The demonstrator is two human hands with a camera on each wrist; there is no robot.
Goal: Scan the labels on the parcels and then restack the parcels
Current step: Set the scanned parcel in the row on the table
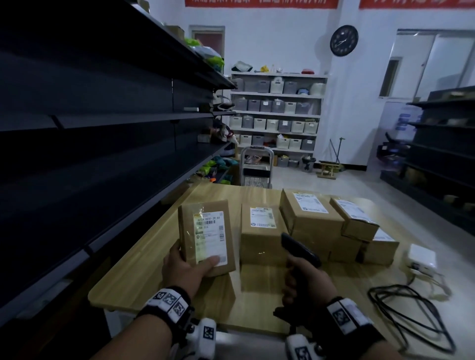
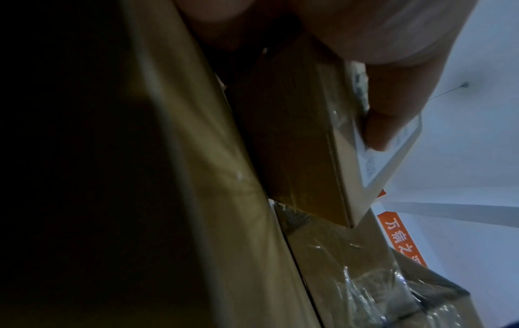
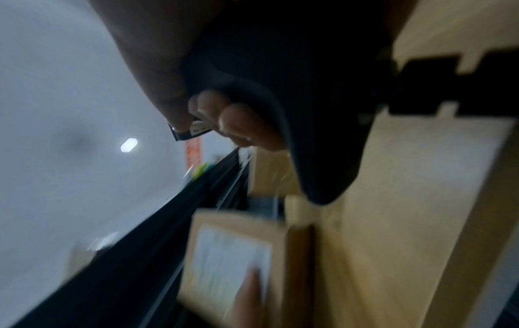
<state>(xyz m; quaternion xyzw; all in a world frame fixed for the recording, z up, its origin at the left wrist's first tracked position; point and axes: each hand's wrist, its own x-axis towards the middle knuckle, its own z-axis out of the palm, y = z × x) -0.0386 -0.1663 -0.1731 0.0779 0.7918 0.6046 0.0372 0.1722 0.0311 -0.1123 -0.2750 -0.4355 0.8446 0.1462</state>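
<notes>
Wrists nearest cam: L hand (image 1: 189,269) grips small parcel (image 1: 207,236) upright above worktop (image 1: 144,272), label (image 1: 210,237) facing up; R hand (image 1: 307,280) fingers wrapped on scanner (image 1: 299,250); scan step in hand; next: aim scanner at barcode, w/ thumb clear.

The small print on the held parcel's label (image 1: 210,237) cannot be read. The handle of the scanner (image 1: 299,250) is hidden inside the right hand (image 1: 305,278). The right wrist view is motion-blurred. Wall banners (image 1: 261,3) are cut off at the top edge.
</notes>
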